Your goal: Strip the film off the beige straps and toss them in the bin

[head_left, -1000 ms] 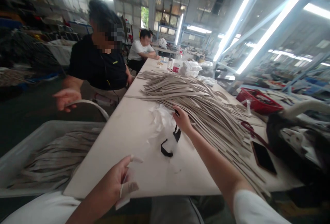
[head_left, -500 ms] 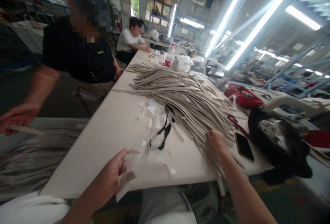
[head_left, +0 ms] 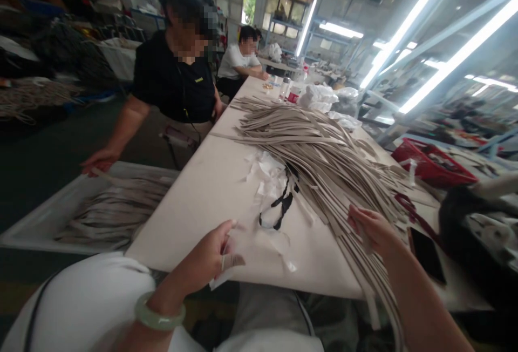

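On the near side of the table, my left hand [head_left: 214, 255] is closed around a translucent white paper strip [head_left: 222, 279], whose lower end sticks out below the fingers. My right hand [head_left: 374, 228] pinches at a grey-beige strip by the near end of a big pile of long flat strips [head_left: 299, 130]. Several strip ends hang over the table's front edge below that hand. Between my hands lie crumpled white paper scraps [head_left: 267, 171] and a torn black strip [head_left: 283, 210].
At the left, a co-worker [head_left: 178, 82] reaches over a white bin [head_left: 36, 236] of strips. A phone [head_left: 427, 255], a dark bag [head_left: 465, 228] and a red basket [head_left: 433, 163] are at the right. Bottles [head_left: 294, 93] and plastic bags [head_left: 318, 97] stand farther back.
The view has swung left, bringing more of the bin into sight. My right hand has drawn slightly back from the pile. My left hand still holds the paper strip.
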